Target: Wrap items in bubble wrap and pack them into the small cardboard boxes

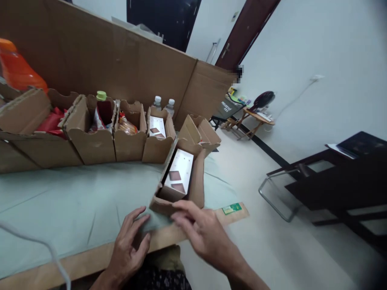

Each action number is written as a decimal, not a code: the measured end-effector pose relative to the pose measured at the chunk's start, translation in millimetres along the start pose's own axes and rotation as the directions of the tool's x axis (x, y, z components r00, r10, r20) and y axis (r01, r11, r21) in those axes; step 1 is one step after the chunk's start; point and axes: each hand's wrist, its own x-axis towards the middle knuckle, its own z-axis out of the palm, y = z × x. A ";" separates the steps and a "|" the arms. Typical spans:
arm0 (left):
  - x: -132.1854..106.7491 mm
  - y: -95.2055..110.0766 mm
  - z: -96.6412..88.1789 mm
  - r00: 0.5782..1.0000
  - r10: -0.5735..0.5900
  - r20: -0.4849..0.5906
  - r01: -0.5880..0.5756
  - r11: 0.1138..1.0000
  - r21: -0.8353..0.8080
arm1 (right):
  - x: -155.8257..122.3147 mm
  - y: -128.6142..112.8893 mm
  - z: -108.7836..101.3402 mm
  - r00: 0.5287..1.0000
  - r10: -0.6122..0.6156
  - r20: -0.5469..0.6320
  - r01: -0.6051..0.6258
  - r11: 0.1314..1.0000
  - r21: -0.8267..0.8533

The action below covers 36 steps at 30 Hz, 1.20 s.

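Note:
My right hand [201,227] is at the near lip of an open cardboard box [198,177], with the index finger on the lip and another finger below it in front. This box stands askew near the table's right end. Inside it lies a white carton [185,163] with brownish square pictures on its top. To the left of that box, my left hand [130,239] is held above the table edge, fingers apart and holding nothing. It does not touch the box.
Cardboard bins [96,147] line the table [75,193], holding a red packet [54,122], a green-capped pouch [102,112] and another white carton [157,125]. Behind stand two clear bottles [170,106] and a tall cardboard panel [136,60]. A white cable [45,243] crosses the left foreground.

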 end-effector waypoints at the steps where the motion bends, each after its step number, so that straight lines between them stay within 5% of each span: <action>1: 0.1 4.3 -2.4 1.000 -0.016 -0.015 0.016 1.000 -0.018 | -10.2 -8.1 -0.4 0.998 -0.051 0.021 0.048 0.989 0.138; 2: 0.2 7.8 -5.0 0.999 -0.035 -0.038 0.034 0.999 -0.032 | -17.5 -11.0 -4.7 0.996 -0.084 -0.022 0.087 0.961 0.263; 4: -0.3 13.1 -10.2 0.995 -0.078 -0.067 0.075 0.996 -0.049 | -20.6 2.8 -22.1 0.954 -0.030 -0.299 0.153 0.904 0.399; 6: -2.8 17.2 -12.4 0.992 -0.112 -0.059 0.108 0.992 -0.058 | -6.7 41.1 -41.9 0.789 0.121 -0.603 0.159 0.907 0.391; 8: -7.8 22.3 -8.7 0.989 -0.139 -0.042 0.136 0.988 -0.071 | 20.2 92.5 -52.7 0.668 0.256 -0.699 0.063 0.916 0.396; 11: -17.6 31.9 8.1 0.981 -0.194 -0.004 0.194 0.978 -0.074 | 64.8 159.3 -41.9 0.775 0.380 -0.504 -0.109 0.867 0.486; 14: -22.4 37.3 27.8 0.963 -0.264 0.051 0.265 0.964 -0.024 | 89.4 187.0 -10.0 0.857 0.357 -0.371 -0.117 0.837 0.534; 18: -1.8 23.6 32.4 0.954 -0.299 -0.002 0.299 0.954 0.000 | 80.9 179.5 31.0 0.902 0.296 -0.315 -0.072 0.822 0.565; 25: 74.5 -40.3 -13.7 0.841 -0.498 -0.212 0.486 0.867 -0.111 | 72.4 151.1 82.4 0.962 0.172 -0.214 -0.022 0.825 0.564; 30: 82.4 -61.0 -23.2 0.829 -0.520 -0.207 0.479 0.851 -0.216 | 94.9 156.6 78.9 0.972 0.154 -0.178 -0.031 0.832 0.554; 36: 71.7 -68.5 -17.4 0.809 -0.555 -0.193 0.539 0.832 -0.133 | 139.5 182.6 57.2 0.971 0.197 -0.136 -0.080 0.805 0.587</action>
